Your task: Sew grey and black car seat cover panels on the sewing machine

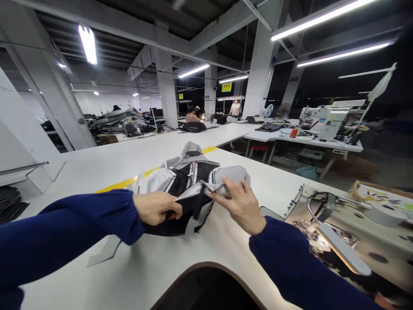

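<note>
A grey and black sewn fabric cover lies bunched on the white table, part of it lifted toward me. It looks like upholstery, with padded light grey side panels and a black inner side. My left hand is closed on the cover's near left edge, the fingertips curled under the black fabric. On the other side, my right hand grips the grey edge between thumb and fingers. A dark strap-like strip hangs between the two hands. Folds hide part of the cover's underside.
At my right stands a sewing machine with a lamp and a white tape roll. Yellow tape crosses the table behind the cover. A flat grey piece lies front left. Two people are far back.
</note>
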### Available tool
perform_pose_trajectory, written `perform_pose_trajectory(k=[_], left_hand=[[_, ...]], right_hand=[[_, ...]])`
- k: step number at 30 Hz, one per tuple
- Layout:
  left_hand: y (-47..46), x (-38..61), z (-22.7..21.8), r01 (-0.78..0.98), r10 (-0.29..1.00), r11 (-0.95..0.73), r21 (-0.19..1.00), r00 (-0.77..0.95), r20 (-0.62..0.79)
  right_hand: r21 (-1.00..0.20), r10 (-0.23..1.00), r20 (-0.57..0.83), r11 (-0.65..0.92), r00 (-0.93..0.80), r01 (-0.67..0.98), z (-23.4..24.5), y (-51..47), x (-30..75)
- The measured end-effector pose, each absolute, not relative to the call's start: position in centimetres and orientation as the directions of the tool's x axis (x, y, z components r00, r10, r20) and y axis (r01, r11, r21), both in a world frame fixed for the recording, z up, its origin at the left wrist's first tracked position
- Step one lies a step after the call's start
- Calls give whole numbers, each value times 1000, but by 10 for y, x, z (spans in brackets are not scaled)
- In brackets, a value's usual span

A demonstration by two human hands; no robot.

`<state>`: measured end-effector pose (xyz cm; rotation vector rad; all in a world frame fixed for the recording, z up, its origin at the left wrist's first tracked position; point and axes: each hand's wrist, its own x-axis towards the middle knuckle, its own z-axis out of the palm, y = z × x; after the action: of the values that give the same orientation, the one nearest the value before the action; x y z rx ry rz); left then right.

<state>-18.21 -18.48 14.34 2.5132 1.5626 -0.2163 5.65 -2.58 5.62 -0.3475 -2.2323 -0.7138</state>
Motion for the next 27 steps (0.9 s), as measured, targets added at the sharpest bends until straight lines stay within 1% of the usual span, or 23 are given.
perform_pose_trajectory(k=[1,4,6,8,10,12,14,15,16,17,18,19,20,21,22,23,24,25,26,27], left_hand=[[-192,-187,138,908,891,-418,21,414,-189],[-209,-188,123,910,931,-364,-198,351,-100],[-213,-183,109,908,950,-307,-287,312,-27],[-213,-181,96,911,956,-277,-305,292,4],[-211,-185,87,898,946,-314,-308,325,-16],[-211,-193,88,850,891,-452,-271,446,-86],[-210,-201,99,794,810,-585,-164,568,-143],[-209,-205,109,793,797,-601,-101,587,-143],[-206,-207,120,818,816,-573,-51,564,-123],[-202,-209,133,860,858,-509,-22,506,-91],[-197,-209,147,903,902,-429,-21,428,-54],[-191,-208,162,932,933,-359,-44,358,-26],[-185,-205,177,945,950,-313,-92,313,-13],[-180,-201,192,944,956,-292,-152,293,-15],[-176,-194,207,935,957,-286,-210,288,-24],[-173,-185,219,925,957,-284,-251,288,-21],[-171,-174,228,922,957,-276,-270,290,10],[-171,-162,234,929,954,-266,-259,292,70],[-172,-149,234,943,945,-260,-209,293,148],[-172,-134,229,958,928,-265,-108,283,242]], right_hand=[[376,57,732,797,-679,473,50,-20,66],[309,199,695,785,-691,537,42,-9,86],[266,280,659,782,-698,564,43,-7,89],[240,319,648,776,-692,583,44,-6,87],[235,328,651,770,-684,593,41,-2,84],[234,331,649,770,-685,594,32,8,84],[201,362,631,778,-686,595,21,24,88],[163,388,613,791,-688,590,18,33,91],[105,414,589,812,-694,574,18,41,96],[27,436,563,840,-703,542,23,47,103],[-65,444,545,868,-711,492,35,51,110],[-164,447,549,886,-707,433,52,50,117],[-257,447,572,894,-688,367,74,45,125],[-319,451,649,892,-613,319,99,36,132],[-361,472,734,880,-488,308,125,23,136],[-362,459,800,882,-385,300,149,7,136],[-294,409,806,904,-428,312,168,-9,133],[-151,324,772,930,-547,336,181,-25,126],[39,195,716,948,-670,317,188,-37,115],[188,136,632,928,-763,321,190,-46,103]])
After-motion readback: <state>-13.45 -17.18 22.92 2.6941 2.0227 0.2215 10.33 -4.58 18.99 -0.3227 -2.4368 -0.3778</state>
